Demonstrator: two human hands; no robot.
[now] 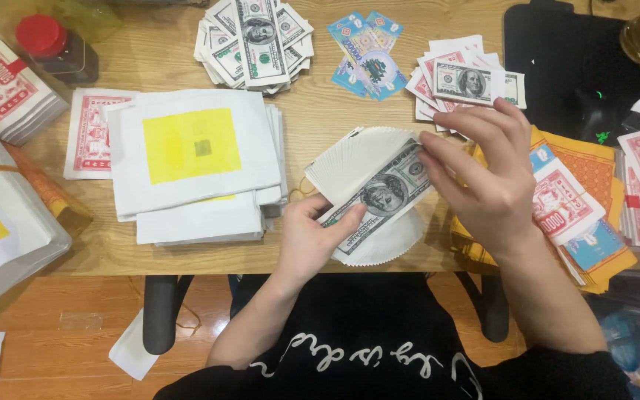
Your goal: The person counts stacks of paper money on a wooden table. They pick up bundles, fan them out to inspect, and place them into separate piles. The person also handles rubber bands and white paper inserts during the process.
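A thick stack of banknote-style paper (379,185) is fanned out into a round spiral near the table's front edge, with white note edges showing around a grey-green note on top. My left hand (312,237) grips the fan's near-left end, thumb pressed on the top note. My right hand (483,178) rests on the fan's far-right end, fingers spread and touching the top note's edge.
White sheets with yellow squares (194,148) lie stacked to the left. More note piles (253,41) and blue notes (368,52) sit at the back, red-and-white notes (457,78) at back right. Orange papers (587,185) and a black mat (572,67) are on the right, a red-lidded jar (53,48) at far left.
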